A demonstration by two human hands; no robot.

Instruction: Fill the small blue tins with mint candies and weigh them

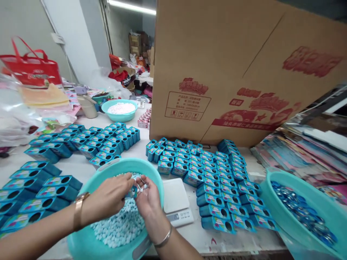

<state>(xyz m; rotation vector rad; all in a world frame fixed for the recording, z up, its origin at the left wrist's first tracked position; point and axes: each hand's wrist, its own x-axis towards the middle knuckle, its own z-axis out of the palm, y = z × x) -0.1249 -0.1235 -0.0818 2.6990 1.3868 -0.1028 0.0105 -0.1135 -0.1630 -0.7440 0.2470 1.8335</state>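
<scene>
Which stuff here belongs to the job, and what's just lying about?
Likely in the job:
- turquoise bowl of pale blue pellets, left hand and right hand over it
- blue boxes
- white scale
- shiny blue pieces, less sure

Likely just lying about:
- red bag
- bottle
- stacked sheets
- large carton

Left hand (115,193) palm down, right hand (148,199) upturned

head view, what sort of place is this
Probably a small packing workshop: there are rows of matching blue containers, a digital scale beside a basin of pale blue pellets, and a large printed carton behind them.
</scene>
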